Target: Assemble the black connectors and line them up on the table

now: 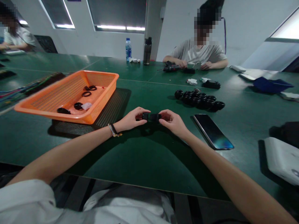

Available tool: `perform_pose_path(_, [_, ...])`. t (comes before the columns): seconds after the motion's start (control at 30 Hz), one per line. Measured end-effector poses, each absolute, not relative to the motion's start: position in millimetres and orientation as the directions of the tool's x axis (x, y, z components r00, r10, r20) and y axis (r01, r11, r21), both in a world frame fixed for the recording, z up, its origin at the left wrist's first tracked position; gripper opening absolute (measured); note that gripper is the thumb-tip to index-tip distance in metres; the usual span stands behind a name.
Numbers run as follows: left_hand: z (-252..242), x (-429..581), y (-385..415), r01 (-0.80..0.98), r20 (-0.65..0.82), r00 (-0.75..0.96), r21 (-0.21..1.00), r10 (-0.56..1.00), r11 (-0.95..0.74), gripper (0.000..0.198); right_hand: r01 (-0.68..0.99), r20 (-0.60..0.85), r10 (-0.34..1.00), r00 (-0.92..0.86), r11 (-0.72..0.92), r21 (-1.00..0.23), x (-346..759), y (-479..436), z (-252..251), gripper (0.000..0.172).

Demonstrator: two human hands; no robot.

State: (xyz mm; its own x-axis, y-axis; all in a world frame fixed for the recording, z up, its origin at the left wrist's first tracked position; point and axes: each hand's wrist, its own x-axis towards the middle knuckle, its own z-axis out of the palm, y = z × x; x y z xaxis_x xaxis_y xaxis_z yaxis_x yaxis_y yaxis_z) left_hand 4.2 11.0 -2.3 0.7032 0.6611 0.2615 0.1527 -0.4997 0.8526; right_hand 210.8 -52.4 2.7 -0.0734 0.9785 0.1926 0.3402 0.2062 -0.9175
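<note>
Above the green table (144,158), my left hand (133,119) pinches a short black cylindrical part (145,116) between thumb and fingers. My right hand (172,121) grips a ribbed black cylindrical piece (154,117) by its right end. The two pieces face each other end to end with a narrow gap between them. Right of my right hand lies a cluster of several round black parts (198,100). An orange perforated basket (102,107) stands left of my left hand, with black rings (86,94) and other small black pieces inside.
A phone (213,132) lies right of my right forearm, and a white case (282,158) sits at the right edge. Far back stand a blue-labelled water bottle (128,49) and a dark bottle (147,51). Across the table a person (198,54) sits near a power drill (171,67).
</note>
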Motion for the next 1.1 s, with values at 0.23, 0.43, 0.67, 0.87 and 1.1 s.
perform_pose_path(0.23, [-3.8, 8.2, 1.6, 0.142, 0.218, 0.650, 0.906, 0.728, -0.398, 0.043, 0.356, 0.234, 0.969, -0.078, 0.246, -0.902, 201.2, -56.0, -2.5, 0.021])
perform_pose_path(0.43, [1.9, 7.6, -2.6, 0.181, 0.208, 0.657, 0.890, 0.724, -0.420, 0.036, 0.385, 0.254, 0.963, -0.092, 0.270, -0.883, 196.8, -57.7, -4.8, 0.021])
perform_pose_path(0.67, [-0.6, 7.8, 0.6, 0.209, 0.199, 0.663, 0.876, 0.721, -0.434, 0.039, 0.404, 0.231, 0.970, -0.082, 0.244, -0.881, 195.8, -59.3, -5.7, 0.022])
perform_pose_path(0.87, [-1.7, 8.1, 1.0, 0.209, 0.205, 0.661, 0.874, 0.722, -0.439, 0.038, 0.447, 0.238, 0.965, -0.108, 0.261, -0.856, 196.2, -59.3, -5.7, 0.026])
perform_pose_path(1.1, [1.0, 9.3, -1.1, 0.208, 0.225, 0.658, 0.863, 0.719, -0.461, 0.036, 0.487, 0.222, 0.971, -0.090, 0.237, -0.840, 194.7, -60.6, -2.2, 0.025])
